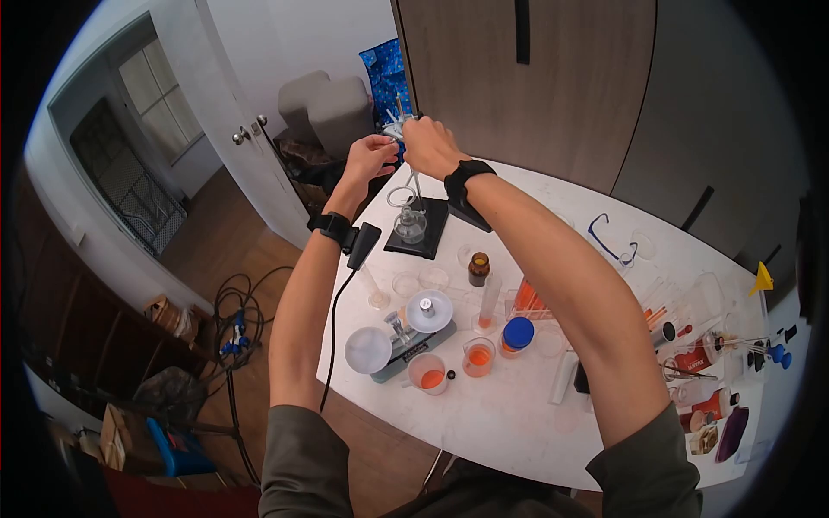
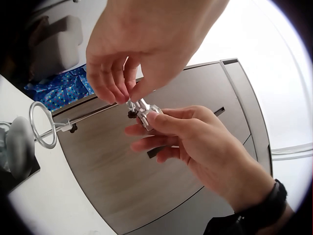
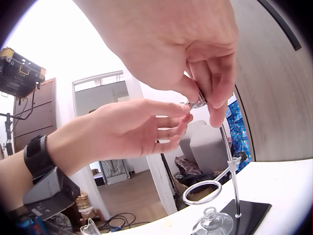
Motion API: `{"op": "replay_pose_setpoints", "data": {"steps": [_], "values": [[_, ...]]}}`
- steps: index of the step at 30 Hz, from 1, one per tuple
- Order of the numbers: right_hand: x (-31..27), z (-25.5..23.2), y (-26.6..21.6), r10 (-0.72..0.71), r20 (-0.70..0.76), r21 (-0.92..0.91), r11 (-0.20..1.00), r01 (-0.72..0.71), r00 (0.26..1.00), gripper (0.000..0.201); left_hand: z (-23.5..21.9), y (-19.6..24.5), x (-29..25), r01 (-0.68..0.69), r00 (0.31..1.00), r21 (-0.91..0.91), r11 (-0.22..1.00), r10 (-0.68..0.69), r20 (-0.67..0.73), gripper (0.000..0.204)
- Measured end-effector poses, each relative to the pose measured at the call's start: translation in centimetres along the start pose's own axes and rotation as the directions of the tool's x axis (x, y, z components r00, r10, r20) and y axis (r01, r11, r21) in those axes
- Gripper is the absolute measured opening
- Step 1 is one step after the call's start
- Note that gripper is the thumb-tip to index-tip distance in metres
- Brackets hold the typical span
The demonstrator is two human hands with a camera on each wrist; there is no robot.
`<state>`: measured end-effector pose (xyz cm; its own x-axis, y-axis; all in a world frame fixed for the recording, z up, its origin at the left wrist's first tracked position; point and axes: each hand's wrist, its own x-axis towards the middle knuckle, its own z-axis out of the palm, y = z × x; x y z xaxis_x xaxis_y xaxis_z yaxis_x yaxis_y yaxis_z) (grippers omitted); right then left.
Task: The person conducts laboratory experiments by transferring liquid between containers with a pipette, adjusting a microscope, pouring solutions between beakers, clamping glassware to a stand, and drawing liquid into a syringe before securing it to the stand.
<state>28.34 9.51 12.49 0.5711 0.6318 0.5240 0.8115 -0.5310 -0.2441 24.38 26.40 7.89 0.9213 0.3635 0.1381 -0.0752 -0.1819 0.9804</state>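
Observation:
Both hands are raised at the top of a ring stand's upright rod (image 3: 227, 142). In the left wrist view, my right hand (image 2: 210, 147) grips a small silver metal clamp (image 2: 149, 116) between thumb and fingers. My left hand (image 1: 371, 158) pinches a small screw (image 2: 130, 105) on that clamp with thumb and fingertips. Lower on the rod, a metal support ring (image 3: 186, 196) is fixed by a black-knobbed holder (image 3: 241, 156). Beneath it, a round glass vessel (image 1: 409, 230) rests on the stand's black base (image 1: 442, 223). The right fingers partly hide the clamp in the right wrist view.
On the white table (image 1: 518, 414) stand a balance scale (image 1: 406, 350), beakers of orange liquid (image 1: 429, 378), a blue-lidded jar (image 1: 518, 334) and a brown bottle (image 1: 478, 269). Glasses (image 1: 613, 246) and assorted glassware lie to the right. A cable (image 1: 332, 328) hangs from my left wrist.

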Motion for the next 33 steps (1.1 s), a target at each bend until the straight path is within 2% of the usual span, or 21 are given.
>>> {"op": "replay_pose_setpoints", "data": {"steps": [2, 6, 8, 12, 14, 15, 17, 21, 23, 24, 26, 27, 29, 33], "values": [[0.1, 0.0, -0.1, 0.006, 0.014, -0.007, 1.000, -0.005, 1.000, 0.024, 0.0, -0.5, 0.1, -0.128, 0.989, 0.149, 0.981, 0.138, -0.060, 0.023], [0.1, 0.0, -0.1, 0.003, 0.014, -0.015, 1.000, -0.003, 1.000, 0.023, 0.1, 0.1, -0.3, -0.158, 0.978, 0.057, 0.986, 0.164, -0.126, 0.022], [0.2, 0.1, -0.1, 0.009, 0.017, -0.026, 1.000, -0.008, 1.000, 0.025, -0.1, 0.9, -0.2, 0.153, 0.976, -0.079, 0.985, -0.163, -0.145, 0.021], [0.2, 0.1, -0.1, 0.009, 0.005, -0.033, 0.999, -0.009, 1.000, 0.027, -0.2, 0.7, -0.3, 0.206, 0.976, -0.060, 0.977, -0.209, -0.057, 0.022], [0.1, -0.2, -0.1, 0.018, 0.042, -0.027, 1.000, -0.016, 0.999, 0.029, 0.2, -0.1, -0.3, -0.033, 0.992, 0.015, 0.999, 0.035, -0.122, 0.021], [0.0, -0.2, -0.2, 0.018, 0.042, -0.027, 1.000, -0.017, 0.999, 0.029, 0.0, -0.3, -0.2, -0.033, 0.992, 0.015, 0.999, 0.034, -0.122, 0.021], [-0.1, -0.1, -0.2, 0.015, 0.013, -0.016, 1.000, -0.015, 1.000, 0.029, -0.3, -0.2, -0.3, -0.168, 0.984, -0.011, 0.986, 0.167, -0.063, 0.026], [0.1, -0.1, -0.2, 0.023, 0.033, -0.028, 0.999, -0.022, 0.999, 0.028, 0.4, 1.0, -1.1, -0.128, 0.977, 0.030, 0.991, 0.131, -0.171, 0.037], [0.0, -0.2, -0.2, 0.019, 0.038, -0.021, 1.000, -0.019, 0.999, 0.028, 0.2, 1.0, -1.2, -0.146, 0.972, 0.172, 0.974, 0.173, -0.157, 0.036], [0.0, -0.3, -0.3, 0.019, 0.038, -0.021, 1.000, -0.018, 0.999, 0.028, 0.4, 0.9, -1.2, -0.146, 0.972, 0.172, 0.974, 0.173, -0.158, 0.036], [0.1, -0.2, -0.2, 0.026, 0.045, -0.027, 0.999, -0.025, 0.999, 0.029, 1.3, 1.5, -2.1, -0.043, 0.971, 0.133, 0.990, 0.073, -0.228, 0.035], [0.1, -0.1, -0.2, 0.026, 0.045, -0.027, 0.999, -0.025, 0.999, 0.029, 1.1, 1.5, -2.1, -0.043, 0.971, 0.133, 0.990, 0.073, -0.228, 0.035], [0.1, -0.1, -0.2, 0.019, 0.040, -0.030, 0.999, -0.018, 0.999, 0.029, 0.2, 1.0, -1.8, -0.081, 0.985, -0.009, 0.997, 0.079, -0.154, 0.036], [-0.1, -0.4, -0.3, 0.020, 0.035, -0.024, 1.000, -0.019, 0.999, 0.028, -0.8, 0.6, -1.3, -0.132, 0.974, 0.040, 0.990, 0.137, -0.182, 0.037]]}}
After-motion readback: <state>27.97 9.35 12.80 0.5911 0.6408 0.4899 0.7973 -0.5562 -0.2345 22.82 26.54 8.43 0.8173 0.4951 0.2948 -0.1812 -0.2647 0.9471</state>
